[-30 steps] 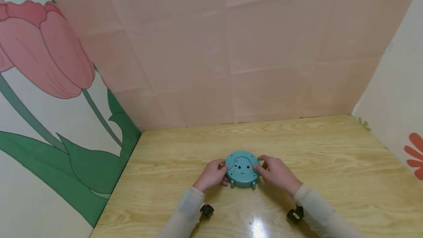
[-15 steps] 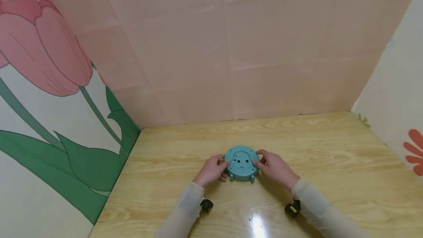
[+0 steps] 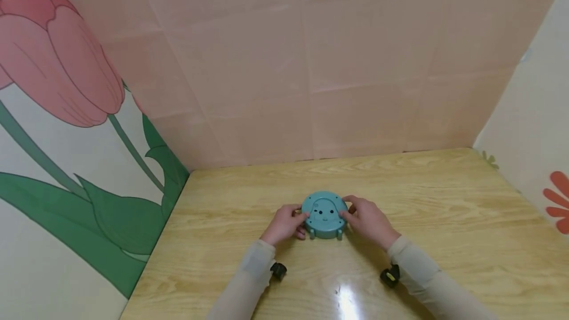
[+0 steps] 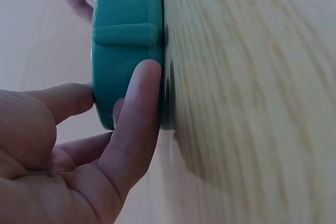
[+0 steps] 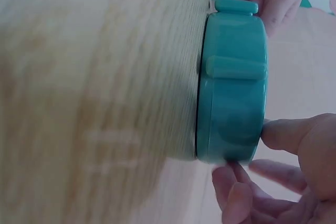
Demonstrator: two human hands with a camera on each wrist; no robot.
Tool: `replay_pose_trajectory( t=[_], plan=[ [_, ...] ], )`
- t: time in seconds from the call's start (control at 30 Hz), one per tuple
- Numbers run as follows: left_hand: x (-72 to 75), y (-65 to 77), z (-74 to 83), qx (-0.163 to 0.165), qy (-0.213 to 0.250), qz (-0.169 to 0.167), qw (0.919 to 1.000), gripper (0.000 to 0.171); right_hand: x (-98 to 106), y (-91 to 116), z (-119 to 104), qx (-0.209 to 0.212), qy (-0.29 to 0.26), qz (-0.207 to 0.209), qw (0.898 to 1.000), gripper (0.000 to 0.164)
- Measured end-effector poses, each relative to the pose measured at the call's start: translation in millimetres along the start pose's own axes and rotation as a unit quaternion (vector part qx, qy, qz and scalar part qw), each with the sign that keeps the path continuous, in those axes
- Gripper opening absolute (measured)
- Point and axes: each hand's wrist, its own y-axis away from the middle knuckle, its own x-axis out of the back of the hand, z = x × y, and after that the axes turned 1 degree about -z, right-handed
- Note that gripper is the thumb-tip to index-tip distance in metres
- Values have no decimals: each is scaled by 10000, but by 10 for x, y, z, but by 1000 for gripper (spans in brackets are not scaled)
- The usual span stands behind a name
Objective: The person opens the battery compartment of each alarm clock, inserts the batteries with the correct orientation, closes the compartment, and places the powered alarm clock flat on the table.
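Observation:
A round teal plastic case [image 3: 325,223] with two stubby feet [image 3: 340,234] on its near side lies flat on the wooden table. Its upper face has a recessed panel, small dark holes and a smile-like mark. My left hand [image 3: 284,224] holds its left edge, thumb on the upper face and fingers round the side. On the right edge, my right hand [image 3: 368,222] grips it likewise. From the left wrist view, a left finger [image 4: 137,98] lies along the side wall [image 4: 123,61]. In the right wrist view the right thumb [image 5: 286,134] touches the upper rim.
The wooden table [image 3: 444,211] meets a pink sheet-covered wall [image 3: 249,88] at the back. A tulip-painted wall [image 3: 66,186] borders it on the left, a pale wall [image 3: 529,137] on the right. Each sleeved wrist carries a small black camera [image 3: 278,271].
The teal case and both hands sit slightly higher in the head view, a little nearer the table's back edge; the background has shifted up as well. Both hands keep their hold.

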Motion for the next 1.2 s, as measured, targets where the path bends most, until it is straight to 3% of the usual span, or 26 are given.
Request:
replay_pose_trajectory(
  t=[0.2, 0.37, 0.73, 1.2],
  plan=[
    [-5, 6, 4, 41, 15, 54, 10000, 46, -48, 26, -48, 788, 250, 572, 9949, 28],
    [-17, 6, -27, -40, 83, 92, 9999, 46, -98, 0, -99, 1230, 414, 668, 9893, 16],
    [-60, 6, -38, -110, 18, 198, 9997, 40, -140, -58, -163, 989, 7, 8, 9951, 11],
    [-30, 6, 33, -162, -99, 116, 9998, 35, -103, -108, -242, 1087, 593, -30, 9923, 9]
  ],
)
